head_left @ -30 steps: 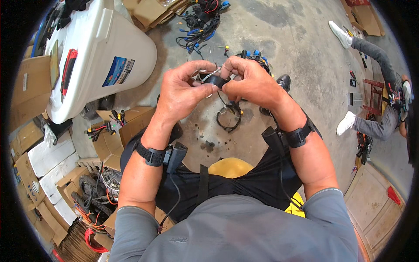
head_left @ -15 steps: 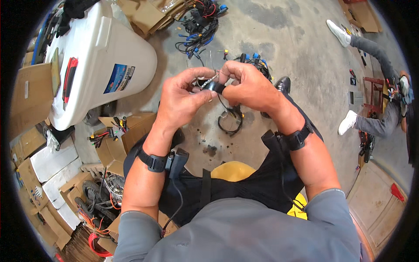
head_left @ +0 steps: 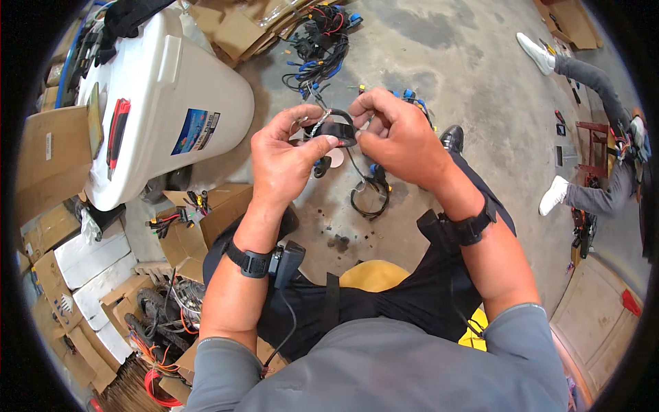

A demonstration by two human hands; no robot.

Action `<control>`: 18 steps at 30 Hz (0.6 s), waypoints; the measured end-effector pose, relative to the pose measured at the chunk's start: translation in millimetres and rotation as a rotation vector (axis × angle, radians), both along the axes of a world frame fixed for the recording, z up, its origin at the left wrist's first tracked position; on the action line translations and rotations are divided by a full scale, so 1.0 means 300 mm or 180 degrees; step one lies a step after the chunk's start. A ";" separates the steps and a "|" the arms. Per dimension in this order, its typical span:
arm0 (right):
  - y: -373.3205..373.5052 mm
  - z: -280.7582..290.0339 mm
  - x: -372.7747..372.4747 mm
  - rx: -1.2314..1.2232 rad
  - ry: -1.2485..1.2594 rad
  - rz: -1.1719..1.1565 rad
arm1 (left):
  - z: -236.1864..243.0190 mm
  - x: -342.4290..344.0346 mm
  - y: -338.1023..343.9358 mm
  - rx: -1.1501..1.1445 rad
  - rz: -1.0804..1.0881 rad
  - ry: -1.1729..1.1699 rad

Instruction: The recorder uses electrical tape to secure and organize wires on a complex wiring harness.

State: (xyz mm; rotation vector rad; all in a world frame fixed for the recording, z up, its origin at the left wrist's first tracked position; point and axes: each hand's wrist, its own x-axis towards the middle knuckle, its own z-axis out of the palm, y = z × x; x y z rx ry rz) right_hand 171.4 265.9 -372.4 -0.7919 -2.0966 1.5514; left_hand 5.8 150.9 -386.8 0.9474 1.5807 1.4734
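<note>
In front of me my left hand (head_left: 285,151) is closed on a shiny black loop (head_left: 336,130), its thumb pressed on the near side. A twisted silver wire (head_left: 319,123) lies across the loop beside my left fingers. What exactly the loop is made of is too small to tell. My right hand (head_left: 405,141) is just right of it, index finger and thumb apart, with nothing visible between them; its other fingers are curled and partly hidden. Below the hands, a black cable coil (head_left: 371,199) with a yellow end is near the floor.
Tangled black and blue cables (head_left: 319,48) lie on the floor ahead. A large white tub (head_left: 220,96) stands at the left, with a red and black tool (head_left: 118,134) on it. Open cardboard boxes (head_left: 220,206) sit nearby. Another person's legs (head_left: 594,79) extend at the right.
My right hand has drawn slightly away from the black loop, its finger and thumb spreading. More of the loop shows now. The left hand keeps its grip.
</note>
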 end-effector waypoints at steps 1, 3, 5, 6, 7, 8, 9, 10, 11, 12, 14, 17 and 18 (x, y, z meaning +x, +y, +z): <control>-0.004 -0.006 -0.003 -0.0001 0.0002 0.0002 | 0.000 -0.001 0.002 -0.0084 0.0015 0.0149; -0.022 -0.012 -0.016 0.0324 0.0208 0.0037 | 0.000 0.003 -0.004 -0.0196 0.0043 0.0283; -0.024 -0.014 -0.022 0.0509 0.0222 0.0022 | 0.000 0.010 -0.004 -0.0125 0.0079 0.0460; -0.022 -0.013 -0.025 0.0708 0.0244 0.0000 | 0.005 0.012 0.000 -0.0139 0.0077 0.0447; -0.019 -0.014 -0.028 0.0910 0.0265 -0.0023 | 0.013 0.015 0.006 -0.0082 0.0066 0.0573; -0.018 -0.015 -0.030 0.0887 0.0243 -0.0022 | 0.022 0.023 0.005 -0.0035 0.0054 0.0690; -0.013 -0.018 -0.034 0.0971 0.0261 -0.0023 | 0.033 0.031 -0.001 -0.0055 0.0050 0.0670; -0.013 -0.020 -0.032 0.1059 0.0281 -0.0026 | 0.046 0.041 -0.010 -0.0224 0.0062 0.0752; -0.011 -0.020 -0.033 0.1074 0.0293 -0.0024 | 0.053 0.039 -0.005 -0.0359 0.0085 0.0864; -0.013 -0.020 -0.031 0.1065 0.0232 0.0021 | 0.034 0.041 -0.002 -0.0105 0.0102 0.0691; -0.013 -0.024 -0.031 0.1069 0.0165 0.0060 | 0.025 0.042 0.003 -0.0072 0.0109 0.0831; -0.014 -0.028 -0.031 0.1532 0.0137 -0.0032 | 0.030 0.057 0.007 -0.0179 0.0122 0.1052; -0.015 -0.028 -0.032 0.1613 0.0136 -0.0034 | 0.032 0.064 0.010 -0.0314 0.0137 0.1153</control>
